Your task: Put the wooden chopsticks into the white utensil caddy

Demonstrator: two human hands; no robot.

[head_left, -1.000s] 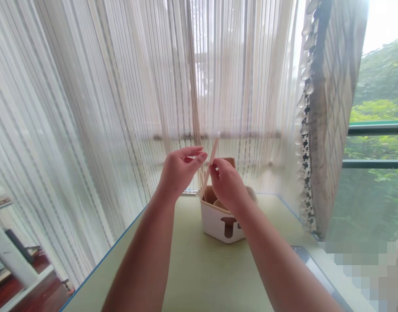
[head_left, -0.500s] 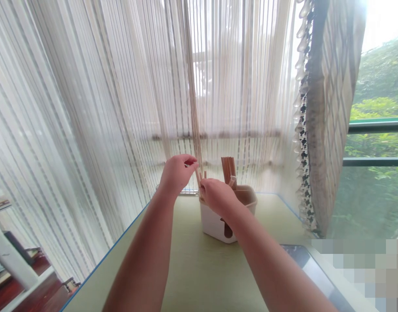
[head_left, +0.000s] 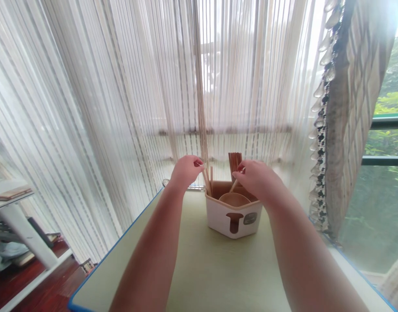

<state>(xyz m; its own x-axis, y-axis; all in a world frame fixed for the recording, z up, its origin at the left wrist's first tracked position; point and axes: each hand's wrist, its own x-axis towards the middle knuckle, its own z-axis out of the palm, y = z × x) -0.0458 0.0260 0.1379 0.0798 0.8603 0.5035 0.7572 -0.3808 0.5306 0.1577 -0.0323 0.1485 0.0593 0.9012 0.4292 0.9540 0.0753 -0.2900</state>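
Broadly, a striped curtain hangs behind the table, whose blue-trimmed left edge runs from the far left corner to the near left corner. The right edge shows only beyond the right forearm, and that arm blocks the far right corner. Near the far edge a white box stands upright, well apart from the near left corner.

The right hand is over the box's right side, its grip pinched narrow on the handle of a ladle. The ladle sits in the box; its bowl lies below and to the left of that grip, and its long axis slants up and right from the bowl to the fingertips. This hand is clearly the nearer one to it. The left hand is at the box's left corner, its grip narrow at the upper ends of pale sticks; whether it holds them or only touches them, I cannot tell. The sticks lean slightly left out of the box. Dark chopsticks rise nearly upright between the hands, close to the right fingertips. Tabletop shows between the forearms, in front of the box.
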